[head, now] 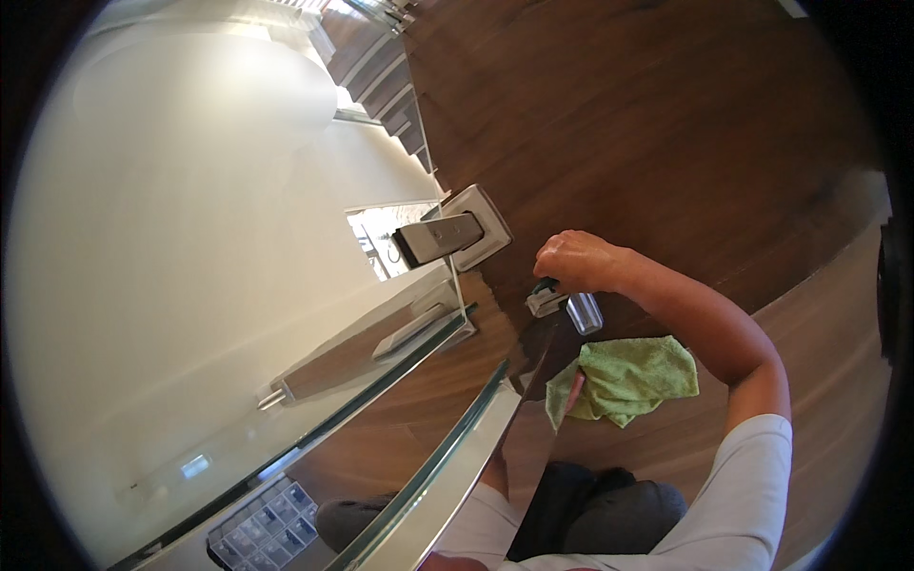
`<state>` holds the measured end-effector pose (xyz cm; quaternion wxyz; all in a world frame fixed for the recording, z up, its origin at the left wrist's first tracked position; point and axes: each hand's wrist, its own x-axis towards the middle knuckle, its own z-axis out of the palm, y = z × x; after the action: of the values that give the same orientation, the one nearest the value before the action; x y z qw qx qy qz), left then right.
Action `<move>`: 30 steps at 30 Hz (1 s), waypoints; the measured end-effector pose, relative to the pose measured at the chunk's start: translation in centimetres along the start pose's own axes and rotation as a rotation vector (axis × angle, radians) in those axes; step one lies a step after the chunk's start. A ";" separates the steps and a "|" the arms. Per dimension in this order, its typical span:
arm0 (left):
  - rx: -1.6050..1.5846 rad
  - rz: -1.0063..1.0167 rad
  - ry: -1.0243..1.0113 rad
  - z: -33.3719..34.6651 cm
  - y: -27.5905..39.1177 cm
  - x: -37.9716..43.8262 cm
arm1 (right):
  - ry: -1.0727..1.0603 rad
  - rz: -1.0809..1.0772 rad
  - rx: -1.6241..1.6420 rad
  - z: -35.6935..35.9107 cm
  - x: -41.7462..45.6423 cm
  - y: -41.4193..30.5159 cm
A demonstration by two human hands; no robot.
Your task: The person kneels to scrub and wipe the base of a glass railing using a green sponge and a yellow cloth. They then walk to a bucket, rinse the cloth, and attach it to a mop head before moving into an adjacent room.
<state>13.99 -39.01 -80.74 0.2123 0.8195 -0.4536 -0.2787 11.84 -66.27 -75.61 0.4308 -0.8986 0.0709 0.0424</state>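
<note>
My right hand [580, 261] is curled into a fist low over the dark wooden floor. A small dark piece [545, 284] shows just under its fingers; whether the hand grips it, I cannot tell. Right below are a small metal fitting [545, 304] and a shiny metal piece [586, 314]. Fingers of my left hand [575, 390] press into a green cloth [635, 378], partly seen past a glass edge. The left forearm [495, 472] appears through the glass.
A metal glass clamp [446, 235] on a square base plate holds a glass panel. Thick glass edges [457, 435] cross close to my left arm. Behind glass lies a compartment organizer box [268, 528]. Stairs [385, 86] rise beyond. The floor is darker ahead and paler at the right [807, 357].
</note>
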 end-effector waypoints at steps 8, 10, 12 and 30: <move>-0.034 0.003 0.004 -0.1 0.3 0.5 | 0.064 -0.109 -0.022 0.6 0.7 0.6; -0.032 0.014 0.061 0.0 0.1 0.2 | 0.028 -0.047 0.013 -0.1 -0.3 0.7; -0.005 0.030 0.080 0.1 -0.1 0.1 | 0.075 -0.115 -0.028 0.8 0.4 0.5; 0.083 0.070 0.036 0.1 0.7 0.5 | 0.031 -0.113 0.000 1.8 2.1 -0.7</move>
<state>13.73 -39.79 -80.54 0.1958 0.8160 -0.4892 -0.2376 14.01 -64.58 -76.49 0.4315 -0.9017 0.0266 0.0039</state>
